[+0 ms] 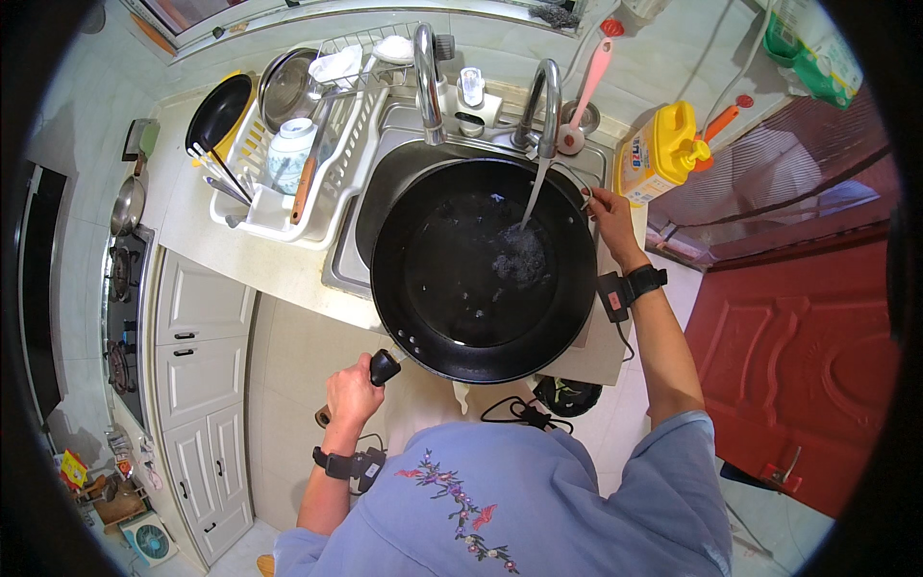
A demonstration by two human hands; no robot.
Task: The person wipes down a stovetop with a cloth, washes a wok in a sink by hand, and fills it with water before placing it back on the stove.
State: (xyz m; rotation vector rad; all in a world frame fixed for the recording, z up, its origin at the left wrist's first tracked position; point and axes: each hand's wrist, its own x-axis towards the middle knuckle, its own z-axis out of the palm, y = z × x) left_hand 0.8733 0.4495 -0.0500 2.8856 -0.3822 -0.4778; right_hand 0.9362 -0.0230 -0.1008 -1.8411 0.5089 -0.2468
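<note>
A large black wok (pixel 433 303) rests over the steel sink, with shallow water in its bottom. From the right-hand chrome faucet (pixel 551 108) a stream of water (pixel 534 191) runs into it and froths on the right side. My left hand (pixel 355 389) is wrapped around the wok's black long handle (pixel 384 366), nearest my body. At the far right rim my right hand (pixel 613 222) grips the thin metal loop handle (pixel 583 189). Behind the wok, part of the sink basin (pixel 386 180) shows at the left.
A white dish rack (pixel 328 223) with a bowl (pixel 292 155), a knife and chopsticks stands left of the sink. Another chrome faucet (pixel 427 86) rises behind. A yellow detergent jug (pixel 660 155) is at the right. Below are a bin (pixel 568 397) and a black cable (pixel 530 415).
</note>
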